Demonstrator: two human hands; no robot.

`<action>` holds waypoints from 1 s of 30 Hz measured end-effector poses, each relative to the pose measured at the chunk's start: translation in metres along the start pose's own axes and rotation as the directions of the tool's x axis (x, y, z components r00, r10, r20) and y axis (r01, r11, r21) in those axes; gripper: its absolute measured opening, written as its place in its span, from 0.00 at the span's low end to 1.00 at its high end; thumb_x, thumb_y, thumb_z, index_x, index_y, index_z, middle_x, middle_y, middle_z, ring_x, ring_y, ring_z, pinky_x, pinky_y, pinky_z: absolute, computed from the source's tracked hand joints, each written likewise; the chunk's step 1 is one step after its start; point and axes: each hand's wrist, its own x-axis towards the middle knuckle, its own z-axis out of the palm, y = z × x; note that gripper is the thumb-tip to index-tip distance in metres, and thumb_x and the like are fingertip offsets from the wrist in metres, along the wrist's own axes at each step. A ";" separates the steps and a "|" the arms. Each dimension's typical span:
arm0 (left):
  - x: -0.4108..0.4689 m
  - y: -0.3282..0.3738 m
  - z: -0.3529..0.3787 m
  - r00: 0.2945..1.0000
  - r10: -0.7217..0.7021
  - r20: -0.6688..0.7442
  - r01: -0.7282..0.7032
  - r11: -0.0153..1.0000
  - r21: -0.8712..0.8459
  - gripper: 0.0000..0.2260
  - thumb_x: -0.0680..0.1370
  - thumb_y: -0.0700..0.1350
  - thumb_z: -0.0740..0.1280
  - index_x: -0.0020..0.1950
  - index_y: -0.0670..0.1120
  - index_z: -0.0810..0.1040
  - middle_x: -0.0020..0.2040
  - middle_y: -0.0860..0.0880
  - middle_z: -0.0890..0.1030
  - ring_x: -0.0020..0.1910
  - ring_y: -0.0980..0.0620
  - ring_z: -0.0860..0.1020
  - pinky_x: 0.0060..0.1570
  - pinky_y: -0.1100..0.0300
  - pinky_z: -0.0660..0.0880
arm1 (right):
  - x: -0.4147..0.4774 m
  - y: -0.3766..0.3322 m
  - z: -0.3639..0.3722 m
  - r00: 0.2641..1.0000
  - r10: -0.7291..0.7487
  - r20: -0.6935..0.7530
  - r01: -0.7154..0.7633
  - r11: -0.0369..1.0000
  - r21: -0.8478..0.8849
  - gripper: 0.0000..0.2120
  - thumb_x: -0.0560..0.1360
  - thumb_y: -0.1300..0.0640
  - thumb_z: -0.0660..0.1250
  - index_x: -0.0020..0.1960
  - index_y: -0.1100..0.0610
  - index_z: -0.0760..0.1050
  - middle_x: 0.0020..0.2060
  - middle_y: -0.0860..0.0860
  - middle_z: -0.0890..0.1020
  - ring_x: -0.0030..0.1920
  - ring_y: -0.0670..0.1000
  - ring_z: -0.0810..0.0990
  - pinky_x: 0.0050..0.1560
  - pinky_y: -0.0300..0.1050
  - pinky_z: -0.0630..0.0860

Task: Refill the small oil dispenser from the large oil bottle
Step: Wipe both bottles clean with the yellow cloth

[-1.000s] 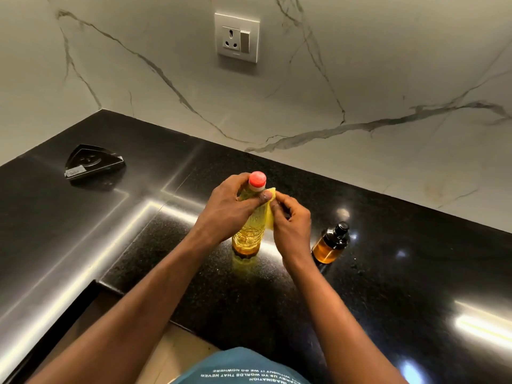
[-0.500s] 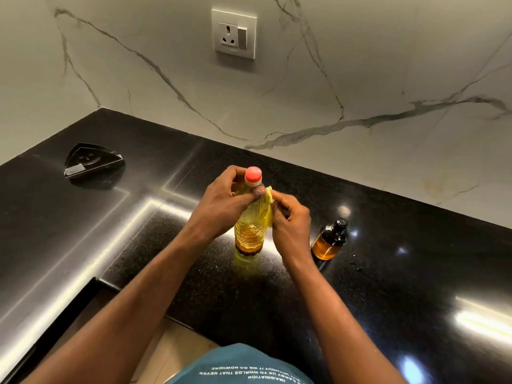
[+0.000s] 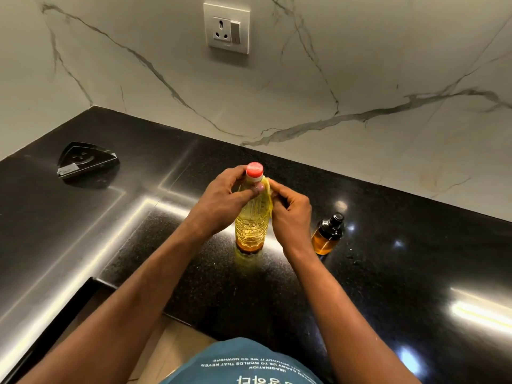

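The large oil bottle (image 3: pixel 251 225) stands upright on the black counter (image 3: pixel 401 273), clear plastic with yellow oil and a red cap (image 3: pixel 255 170) screwed on. My left hand (image 3: pixel 221 202) wraps the bottle's neck just under the cap. My right hand (image 3: pixel 291 214) pinches a yellow strip or label edge (image 3: pixel 268 194) at the bottle's right shoulder. The small oil dispenser (image 3: pixel 327 236), amber with a black top, stands a short way to the right of my right hand, untouched.
A black triangular holder (image 3: pixel 86 162) sits at the far left of the counter. A marble wall with a socket (image 3: pixel 226 28) rises behind. The counter's front edge steps inward at the lower left, where floor shows.
My left hand has slid up toward the cap and my right hand has kept its pinch on the yellow strip. The bottle and dispenser stay in place.
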 end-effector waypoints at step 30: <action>-0.003 -0.024 0.029 0.955 0.228 -0.190 -0.151 0.924 0.352 0.31 0.74 0.59 0.76 0.70 0.50 0.66 0.54 0.50 0.82 0.49 0.48 0.83 0.48 0.49 0.84 | -0.050 0.056 0.038 0.909 0.403 0.106 -0.416 0.868 0.272 0.36 0.80 0.26 0.50 0.76 0.46 0.73 0.67 0.48 0.83 0.67 0.47 0.81 0.73 0.58 0.73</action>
